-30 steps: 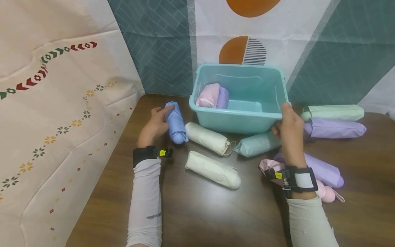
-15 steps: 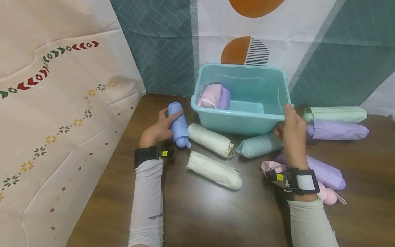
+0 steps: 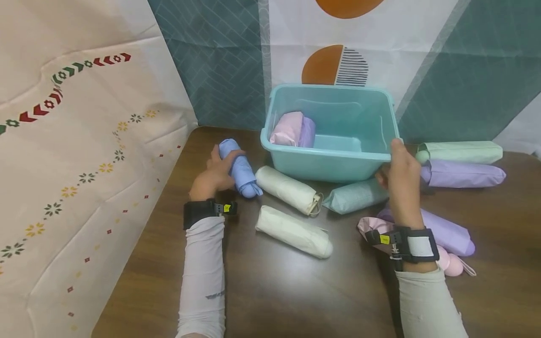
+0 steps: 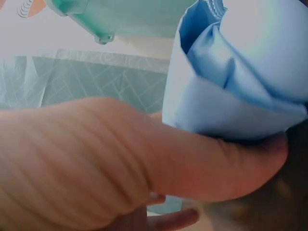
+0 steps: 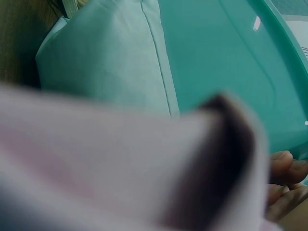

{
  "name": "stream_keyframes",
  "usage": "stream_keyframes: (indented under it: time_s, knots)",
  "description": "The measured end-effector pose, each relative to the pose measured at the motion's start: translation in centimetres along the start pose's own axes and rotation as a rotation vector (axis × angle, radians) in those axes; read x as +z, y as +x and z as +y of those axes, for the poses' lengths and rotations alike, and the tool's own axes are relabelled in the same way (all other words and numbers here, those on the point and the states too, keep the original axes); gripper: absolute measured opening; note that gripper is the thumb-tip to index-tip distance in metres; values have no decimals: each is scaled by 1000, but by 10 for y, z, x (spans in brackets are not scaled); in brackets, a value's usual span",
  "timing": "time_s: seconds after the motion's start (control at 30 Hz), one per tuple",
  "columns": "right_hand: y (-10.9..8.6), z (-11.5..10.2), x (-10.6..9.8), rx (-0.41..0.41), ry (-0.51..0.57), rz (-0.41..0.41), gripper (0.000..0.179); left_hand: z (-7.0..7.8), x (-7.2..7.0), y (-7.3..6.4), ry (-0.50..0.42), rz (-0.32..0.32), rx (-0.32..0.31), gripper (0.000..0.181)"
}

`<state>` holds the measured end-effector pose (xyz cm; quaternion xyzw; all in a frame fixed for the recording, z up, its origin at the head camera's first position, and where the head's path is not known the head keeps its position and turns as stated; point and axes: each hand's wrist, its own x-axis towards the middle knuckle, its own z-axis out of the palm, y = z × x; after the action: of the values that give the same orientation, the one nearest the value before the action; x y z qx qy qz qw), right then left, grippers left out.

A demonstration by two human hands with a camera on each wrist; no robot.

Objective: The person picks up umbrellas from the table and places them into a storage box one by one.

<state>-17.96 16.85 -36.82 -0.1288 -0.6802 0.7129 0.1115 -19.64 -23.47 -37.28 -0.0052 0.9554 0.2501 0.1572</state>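
My left hand (image 3: pixel 213 176) grips a folded blue umbrella (image 3: pixel 242 172) at the left of the table, to the left of a turquoise bin (image 3: pixel 325 165). In the left wrist view the thumb (image 4: pixel 211 166) presses along the side of the blue umbrella (image 4: pixel 211 108), whose rounded handle end faces the camera. At the bin's front right corner, my right hand (image 3: pixel 401 180) holds the rim, thumb on top and fingers below. Part of that hand's fingers (image 5: pixel 281 163) shows in the right wrist view, where a blurred pink cloth covers much of the foreground.
Inside the bin, a pink umbrella (image 3: pixel 287 129) and a purple one (image 3: pixel 307 132) lie at the left. Two cream umbrellas (image 3: pixel 293 232) and a grey-green one (image 3: pixel 355 197) lie before it. Purple (image 3: pixel 448 230), pink (image 3: pixel 452 266) and mint (image 3: pixel 462 152) umbrellas lie on the right.
My left hand has gone from touching the blue umbrella to wrapping its fingers round it. The umbrella's far end has swung a little left. My right hand stays on the bin's corner.
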Motion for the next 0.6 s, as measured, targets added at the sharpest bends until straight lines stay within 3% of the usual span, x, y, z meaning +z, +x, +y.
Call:
stream_keyframes:
  time_s: [0.17, 0.33, 0.43, 0.6]
  knots:
    - [0, -1, 2, 18, 13, 16, 54, -2, -6, -6, 59, 75, -53, 89]
    - [0, 2, 1, 17, 42, 12, 53, -2, -4, -2, 131, 32, 4, 95]
    - [1, 2, 2, 3, 38, 4, 53, -3, -3, 0, 134, 3, 22, 89]
    - [1, 0, 2, -7, 40, -2, 53, -3, -3, -2, 117, 26, 34, 74]
